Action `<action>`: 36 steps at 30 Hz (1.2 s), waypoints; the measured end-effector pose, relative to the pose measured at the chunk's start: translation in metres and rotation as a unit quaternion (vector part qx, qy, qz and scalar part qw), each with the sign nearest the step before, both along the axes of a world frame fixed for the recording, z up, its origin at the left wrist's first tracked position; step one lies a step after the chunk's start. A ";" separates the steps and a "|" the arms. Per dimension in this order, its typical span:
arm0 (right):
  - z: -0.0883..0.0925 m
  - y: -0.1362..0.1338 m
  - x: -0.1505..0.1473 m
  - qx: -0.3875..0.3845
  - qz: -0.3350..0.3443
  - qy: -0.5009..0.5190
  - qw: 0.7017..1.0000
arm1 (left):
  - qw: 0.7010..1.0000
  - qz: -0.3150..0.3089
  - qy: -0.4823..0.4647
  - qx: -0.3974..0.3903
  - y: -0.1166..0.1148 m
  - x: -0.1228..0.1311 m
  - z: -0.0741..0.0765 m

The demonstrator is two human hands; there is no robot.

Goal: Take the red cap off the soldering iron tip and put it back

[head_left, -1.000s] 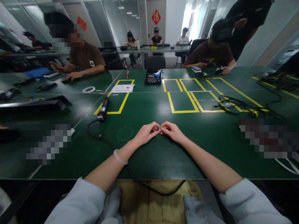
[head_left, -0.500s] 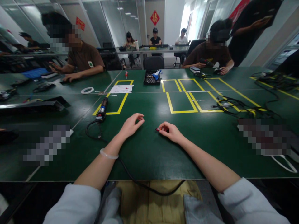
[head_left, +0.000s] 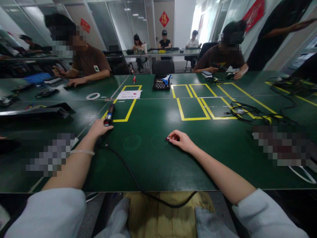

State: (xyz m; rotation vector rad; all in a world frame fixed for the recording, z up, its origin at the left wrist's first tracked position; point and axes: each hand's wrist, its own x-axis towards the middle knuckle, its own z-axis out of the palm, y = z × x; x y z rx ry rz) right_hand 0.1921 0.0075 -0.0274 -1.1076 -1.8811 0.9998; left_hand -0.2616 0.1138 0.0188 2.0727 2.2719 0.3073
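My left hand (head_left: 98, 128) is at the near end of a black cylindrical corded tool (head_left: 110, 112) with a blue band. Its thumb points right, and the tool's red-and-white end shows between thumb and fingers; part of the grip is hidden. A black cable (head_left: 128, 170) runs from beside this hand over the table's front edge. Right of centre, my right hand (head_left: 182, 139) rests low over the green table (head_left: 153, 165). Between its fingertips it pinches a small dark piece with red and white on it (head_left: 167, 138), too small to name.
Yellow tape outlines (head_left: 195, 118) mark the table. Beyond lie a white paper (head_left: 128, 95), a tape roll (head_left: 93, 96) and a black tray (head_left: 160, 86) with a blue-and-white item. Tangled cables (head_left: 241, 110) lie right. Co-workers (head_left: 91, 61) sit across the table.
My left hand has moved left from the table's middle to the tool's near end. The cable there has shifted, and the tool's near end slightly. My right hand stays with its small piece.
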 end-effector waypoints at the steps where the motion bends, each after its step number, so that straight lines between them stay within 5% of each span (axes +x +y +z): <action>1: 0.000 0.000 0.000 -0.003 0.000 0.000 1.000 | 1.000 0.009 0.015 -0.012 -0.001 0.002 0.000; 7: 0.001 0.000 -0.002 -0.021 -0.009 0.017 1.000 | 0.997 0.049 0.057 -0.007 -0.016 0.037 0.000; 12: 0.003 -0.001 -0.002 -0.020 -0.007 0.016 1.000 | 0.998 0.024 0.058 0.022 -0.034 0.085 -0.005; 26: 0.001 -0.001 -0.002 0.034 -0.012 0.034 0.999 | 0.981 -0.184 0.011 0.067 -0.100 0.229 -0.012; 36: -0.002 0.000 -0.002 0.093 -0.001 -0.019 0.996 | 0.965 -0.253 -0.027 0.066 -0.122 0.264 -0.016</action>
